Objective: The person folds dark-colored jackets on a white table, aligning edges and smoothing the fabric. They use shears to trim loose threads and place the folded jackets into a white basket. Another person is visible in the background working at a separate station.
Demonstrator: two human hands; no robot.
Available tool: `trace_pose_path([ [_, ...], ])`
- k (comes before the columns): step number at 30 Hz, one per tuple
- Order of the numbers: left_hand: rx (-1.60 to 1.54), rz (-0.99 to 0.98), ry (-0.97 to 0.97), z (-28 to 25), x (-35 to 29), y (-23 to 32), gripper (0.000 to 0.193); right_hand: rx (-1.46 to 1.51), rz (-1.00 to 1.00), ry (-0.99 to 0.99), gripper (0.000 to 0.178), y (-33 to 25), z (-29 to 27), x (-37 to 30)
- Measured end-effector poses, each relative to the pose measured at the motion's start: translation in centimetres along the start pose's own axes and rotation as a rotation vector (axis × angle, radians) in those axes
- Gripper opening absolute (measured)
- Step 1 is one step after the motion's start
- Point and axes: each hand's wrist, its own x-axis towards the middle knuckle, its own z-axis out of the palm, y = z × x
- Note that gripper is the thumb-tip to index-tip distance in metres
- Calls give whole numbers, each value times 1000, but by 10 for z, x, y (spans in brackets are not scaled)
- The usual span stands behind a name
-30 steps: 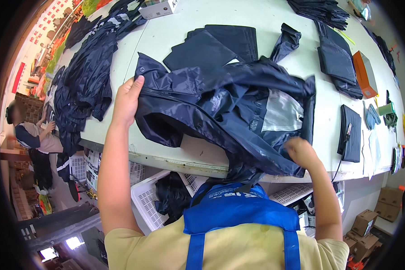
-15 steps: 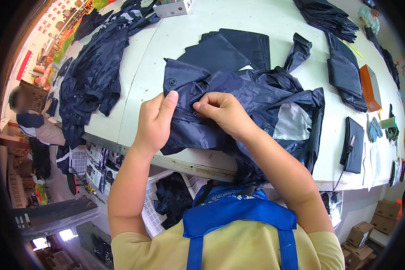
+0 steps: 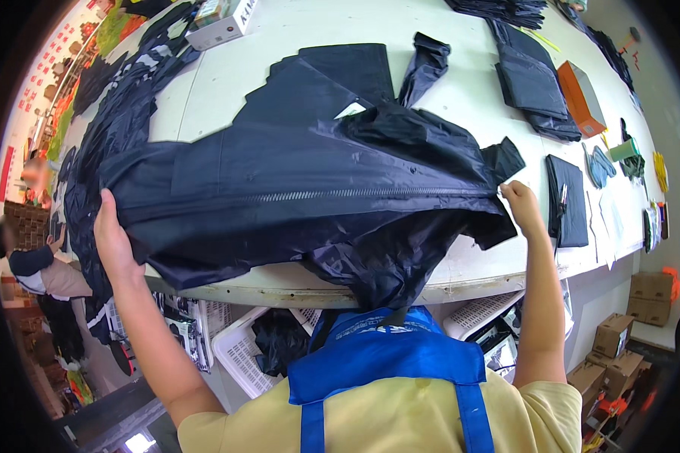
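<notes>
A dark navy rain jacket (image 3: 279, 166) lies stretched sideways across the white table, its long zip (image 3: 355, 194) running almost straight from left to right. My left hand (image 3: 119, 240) grips the jacket's left end, thumb on top and the other fingers hidden under the fabric. At the far end of the zip, my right hand (image 3: 523, 204) is closed in a pinch on the jacket's edge; the zip pull itself is too small to make out. Loose fabric hangs over the table's near edge against my blue apron (image 3: 385, 370). Flat dark folded pieces (image 3: 347, 68) lie partly beneath the jacket.
More dark garments (image 3: 121, 143) are heaped at left, beside a white box (image 3: 223, 26). Folded dark garments (image 3: 533, 87), an orange box (image 3: 582, 98) and a dark folded piece (image 3: 570, 200) lie at right. White crates (image 3: 234, 351) stand below the table; another person (image 3: 38, 264) is at far left.
My hands have moved from close together at the zip to wide apart, left and right. The bunched jacket is now pulled out long, with its zip stretched between them.
</notes>
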Motion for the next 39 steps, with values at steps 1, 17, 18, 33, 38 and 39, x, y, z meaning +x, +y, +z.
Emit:
trace_pose_path([
  [1, 78, -16, 52, -5, 2, -10, 50, -121, -66, 5, 30, -13, -15, -9],
  [17, 745, 337, -619, 125, -61, -163, 50, -380, -729, 89, 44, -79, 56, -78],
  [18, 743, 369, -835, 149, -76, -167, 53, -338, -640, -42, 38, -70, 61, -65],
  [33, 938, 133, -852, 252, -111, -266, 17, -270, -158, -485, 25, -3, 85, 14],
  [38, 768, 212, -760, 247, -105, -291, 14, -238, -143, -445, 31, -4, 82, 18],
  [39, 784, 119, -783, 249, -102, -286, 12, -209, -114, -419, 29, -1, 84, 18],
])
